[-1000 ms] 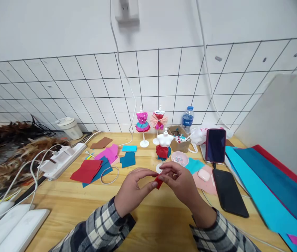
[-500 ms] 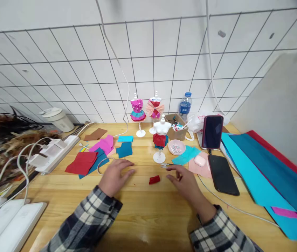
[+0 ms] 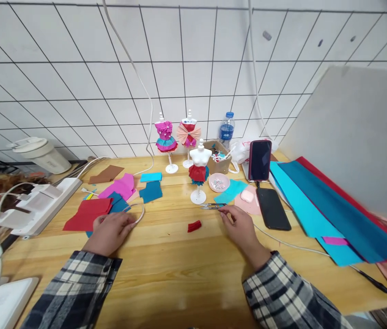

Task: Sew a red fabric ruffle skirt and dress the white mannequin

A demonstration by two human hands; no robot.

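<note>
left hand (image 3: 109, 230): flat on table (image 3: 180, 274), fingers loose, holding nothing, beside white cord loop (image 3: 138, 214). right hand (image 3: 240, 227): fingertips touching snips (image 3: 213, 206), not gripping; snips lie left-right, tips leftward. folded red piece (image 3: 194, 225) between hands. beyond: mannequin (image 3: 198, 171), bead dish (image 3: 218, 183).

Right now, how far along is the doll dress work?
Done: two dressed mannequins stand at the wall. In hand: the front mannequin has a red skirt, bare top. A folded red piece lies loose; the right hand touches the snips, and the left hand rests by the red sheet.
</note>
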